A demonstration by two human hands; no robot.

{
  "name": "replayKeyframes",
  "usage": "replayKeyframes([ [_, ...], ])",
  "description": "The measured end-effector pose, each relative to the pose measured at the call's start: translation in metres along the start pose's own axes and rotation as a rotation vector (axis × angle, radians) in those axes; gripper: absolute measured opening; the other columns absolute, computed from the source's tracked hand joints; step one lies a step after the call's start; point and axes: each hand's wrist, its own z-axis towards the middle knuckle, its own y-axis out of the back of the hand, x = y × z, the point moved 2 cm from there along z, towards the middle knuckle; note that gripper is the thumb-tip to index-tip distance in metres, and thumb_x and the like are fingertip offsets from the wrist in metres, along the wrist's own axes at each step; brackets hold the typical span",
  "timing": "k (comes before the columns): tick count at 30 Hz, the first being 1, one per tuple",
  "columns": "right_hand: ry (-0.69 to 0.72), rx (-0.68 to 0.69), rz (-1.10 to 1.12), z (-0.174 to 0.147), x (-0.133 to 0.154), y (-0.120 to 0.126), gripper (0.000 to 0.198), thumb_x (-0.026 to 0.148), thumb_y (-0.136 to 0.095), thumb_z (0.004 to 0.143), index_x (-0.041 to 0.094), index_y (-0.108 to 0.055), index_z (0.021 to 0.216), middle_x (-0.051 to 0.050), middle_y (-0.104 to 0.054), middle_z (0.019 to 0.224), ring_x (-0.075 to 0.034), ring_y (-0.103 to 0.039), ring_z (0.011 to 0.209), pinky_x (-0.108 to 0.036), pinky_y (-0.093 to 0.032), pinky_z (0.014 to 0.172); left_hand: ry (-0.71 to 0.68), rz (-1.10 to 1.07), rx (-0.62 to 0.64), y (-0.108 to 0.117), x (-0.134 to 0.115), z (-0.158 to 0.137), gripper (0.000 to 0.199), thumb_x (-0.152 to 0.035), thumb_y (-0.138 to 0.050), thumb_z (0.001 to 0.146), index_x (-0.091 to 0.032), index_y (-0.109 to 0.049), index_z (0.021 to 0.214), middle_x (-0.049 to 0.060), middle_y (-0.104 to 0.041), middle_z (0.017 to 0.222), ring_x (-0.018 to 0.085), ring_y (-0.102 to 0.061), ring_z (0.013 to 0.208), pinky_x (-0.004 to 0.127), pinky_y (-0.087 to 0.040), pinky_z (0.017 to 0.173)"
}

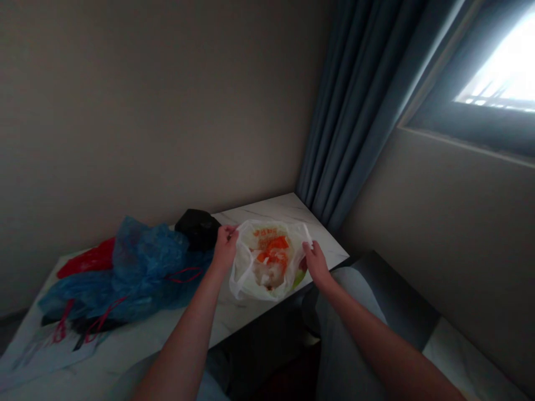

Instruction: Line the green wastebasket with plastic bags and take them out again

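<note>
A white translucent plastic bag [246, 278] is held with its mouth spread wide between my two hands, over the marble-patterned table. My left hand [226, 245] pinches its left rim, fingers closed on the plastic. On the opposite rim, my right hand [316, 262] is closed round the edge. Orange and whitish crumpled contents [273, 253] show inside the bag; I cannot make out what they are. Something green and reddish [299, 277] shows at the bag's right side, below my right hand, partly hidden.
Left on the table [225, 328] lie blue plastic bags [146, 262] with red drawstrings, a red bag [90, 259] and a black bag [198, 228]. A printed white sheet or bag [45, 351] is at the front left. A wall, blue curtain [355, 111] and window stand behind and right.
</note>
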Motion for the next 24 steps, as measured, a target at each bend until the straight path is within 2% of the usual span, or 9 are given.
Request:
replayKeyframes([
  [3, 0.284, -0.148, -0.225, 0.017, 0.008, 0.010, 0.030, 0.052, -0.058, 0.082, 0.023, -0.054, 0.090, 0.003, -0.058, 0.066, -0.017, -0.052, 0.057, -0.030, -0.042, 0.056, -0.129, 0.112, 0.045, 0.022, -0.022, -0.004, 0.035, -0.044, -0.059, 0.087, -0.024, -0.051, 0.114, 0.011, -0.057, 0.127, 0.026, -0.053, 0.124, 0.046, -0.043, 0.104],
  [5, 0.385, -0.156, -0.274, 0.033, 0.015, 0.013, 0.029, 0.051, -0.056, 0.082, 0.023, -0.056, 0.077, -0.001, -0.059, 0.071, -0.019, -0.054, 0.067, -0.033, -0.044, 0.067, -0.249, 0.261, 0.168, 0.034, -0.037, -0.015, 0.041, -0.047, -0.060, 0.087, -0.025, -0.053, 0.120, 0.011, -0.053, 0.136, 0.027, -0.045, 0.133, 0.050, -0.035, 0.113],
  [7, 0.430, -0.139, -0.206, 0.049, 0.023, 0.014, 0.034, 0.051, -0.052, 0.084, 0.022, -0.058, 0.069, -0.003, -0.061, 0.073, -0.022, -0.056, 0.075, -0.036, -0.045, 0.075, -0.321, 0.401, 0.277, 0.043, -0.046, -0.031, 0.046, -0.049, -0.065, 0.084, -0.025, -0.055, 0.122, 0.011, -0.048, 0.142, 0.029, -0.040, 0.138, 0.053, -0.029, 0.117],
  [10, 0.429, -0.096, 0.008, 0.069, 0.035, 0.012, 0.037, 0.053, -0.051, 0.086, 0.021, -0.067, 0.072, -0.007, -0.067, 0.091, -0.024, -0.060, 0.094, -0.037, -0.045, 0.084, -0.310, 0.562, 0.337, 0.046, -0.044, -0.058, 0.058, -0.052, -0.078, 0.072, -0.022, -0.055, 0.116, 0.014, -0.042, 0.146, 0.033, -0.038, 0.139, 0.055, -0.031, 0.117],
  [12, 0.397, -0.044, 0.165, 0.077, 0.040, 0.009, 0.037, 0.054, -0.053, 0.085, 0.022, -0.072, 0.079, -0.006, -0.068, 0.112, -0.025, -0.059, 0.108, -0.036, -0.046, 0.089, -0.295, 0.636, 0.376, 0.042, -0.037, -0.073, 0.058, -0.053, -0.081, 0.067, -0.021, -0.055, 0.107, 0.015, -0.040, 0.147, 0.035, -0.038, 0.139, 0.055, -0.034, 0.115],
  [14, 0.343, 0.048, 0.309, 0.081, 0.044, 0.004, 0.038, 0.056, -0.054, 0.085, 0.024, -0.074, 0.090, -0.005, -0.067, 0.123, -0.024, -0.059, 0.113, -0.037, -0.046, 0.092, -0.315, 0.693, 0.405, 0.035, -0.033, -0.083, 0.053, -0.052, -0.082, 0.066, -0.021, -0.056, 0.102, 0.015, -0.037, 0.149, 0.037, -0.036, 0.141, 0.056, -0.034, 0.115],
  [17, 0.290, 0.201, 0.498, 0.076, 0.048, -0.004, 0.040, 0.053, -0.061, 0.083, 0.028, -0.069, 0.112, -0.004, -0.070, 0.121, -0.023, -0.064, 0.104, -0.037, -0.050, 0.089, -0.393, 0.744, 0.383, 0.024, -0.036, -0.091, 0.045, -0.046, -0.077, 0.073, -0.020, -0.060, 0.106, 0.015, -0.031, 0.155, 0.037, -0.028, 0.147, 0.057, -0.030, 0.118],
  [20, 0.282, 0.302, 0.620, 0.061, 0.052, -0.009, 0.056, 0.039, -0.071, 0.076, 0.032, -0.056, 0.130, -0.002, -0.071, 0.120, -0.022, -0.067, 0.099, -0.034, -0.053, 0.085, -0.473, 0.749, 0.376, 0.012, -0.043, -0.095, 0.045, -0.042, -0.074, 0.077, -0.021, -0.061, 0.114, 0.014, -0.026, 0.161, 0.038, -0.021, 0.151, 0.058, -0.028, 0.119],
  [24, 0.210, 0.359, 0.633, 0.043, 0.054, -0.012, 0.076, 0.024, -0.071, 0.071, 0.036, -0.043, 0.141, 0.001, -0.071, 0.115, -0.020, -0.069, 0.096, -0.033, -0.056, 0.081, -0.525, 0.688, 0.428, 0.000, -0.045, -0.096, 0.029, -0.037, -0.073, 0.077, -0.021, -0.066, 0.100, 0.015, -0.036, 0.159, 0.040, -0.026, 0.149, 0.063, -0.029, 0.116],
])
